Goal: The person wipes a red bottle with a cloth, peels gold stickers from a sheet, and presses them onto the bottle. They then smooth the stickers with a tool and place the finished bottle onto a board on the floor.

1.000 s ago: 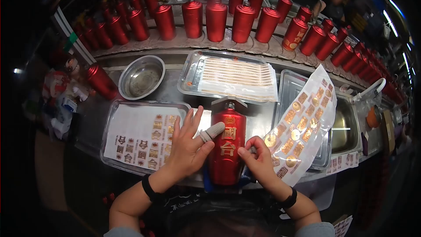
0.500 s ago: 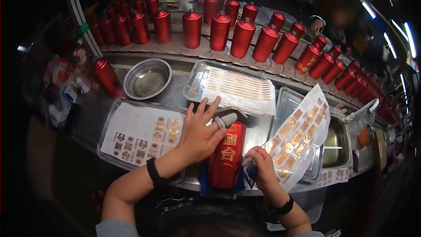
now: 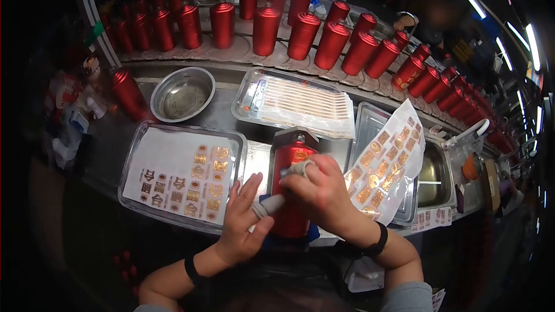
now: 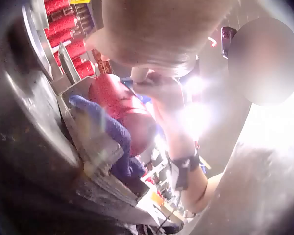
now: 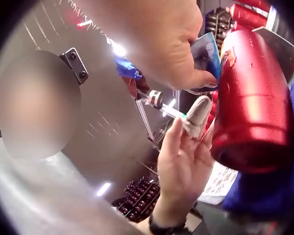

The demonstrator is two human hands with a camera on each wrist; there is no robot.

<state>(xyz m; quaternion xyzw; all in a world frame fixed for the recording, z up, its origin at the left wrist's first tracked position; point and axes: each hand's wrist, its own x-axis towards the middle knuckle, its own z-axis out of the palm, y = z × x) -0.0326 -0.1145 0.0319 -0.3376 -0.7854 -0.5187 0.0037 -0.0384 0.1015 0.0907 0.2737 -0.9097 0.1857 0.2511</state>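
Note:
A red bottle (image 3: pixel 290 222) lies tilted back in a metal cradle (image 3: pixel 311 140) lined with blue cloth (image 3: pixel 313 233). Across its front reaches my right hand (image 3: pixel 326 196), hiding most of the lettering. The right wrist view shows that hand (image 5: pixel 166 49) pinching a thin blue piece (image 5: pixel 206 56) against the bottle (image 5: pixel 257 107). My left hand (image 3: pixel 244 224), fingers extended, is at the bottle's lower left side, its pale finger cover (image 3: pixel 269 205) beside the surface; whether it touches cannot be told.
A sticker tray (image 3: pixel 124 182) stands left, a metal bowl (image 3: pixel 184 93) behind it. Another tray (image 3: pixel 245 114) holds striped sheets. At right are a gold sticker sheet (image 3: pixel 384 167) and a sink (image 3: pixel 435 179). Red bottles (image 3: pixel 267 32) line the back ledge.
My right hand has moved from the bottle's right side to over its front, carrying the blue piece. The left hand has moved down from the upper part to the lower left.

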